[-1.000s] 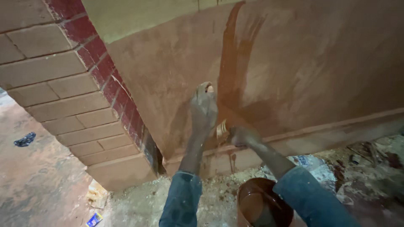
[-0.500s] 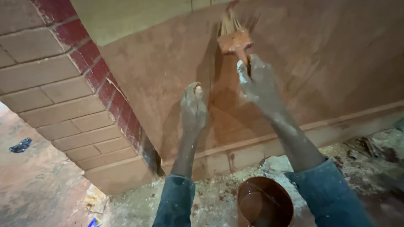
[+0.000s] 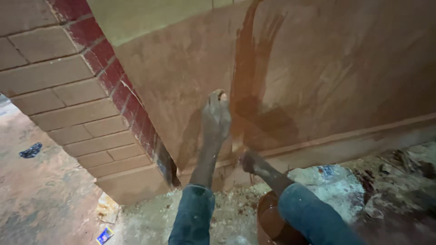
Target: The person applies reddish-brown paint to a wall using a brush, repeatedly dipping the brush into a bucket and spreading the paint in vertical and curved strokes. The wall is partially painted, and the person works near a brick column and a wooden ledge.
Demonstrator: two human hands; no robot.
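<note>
Left hand (image 3: 216, 119) spread flat on the wall (image 3: 354, 77), bracing; right hand (image 3: 250, 159) low, clenched round a brush (image 3: 238, 144) at the foot of the wet stripe (image 3: 249, 68); the paint bucket (image 3: 272, 222) sits near, below; a reload looks due.

Dusty floor (image 3: 68, 213) bears paint bucket (image 3: 268, 222), scattered litter (image 3: 105, 235).

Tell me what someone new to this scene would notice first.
The dark, wet streak of reddish-brown paint running down the middle of the tan wall. At its foot, the right hand holds a paintbrush low against the wall, while the left hand presses flat beside the streak. A brown paint bucket sits below.
</note>
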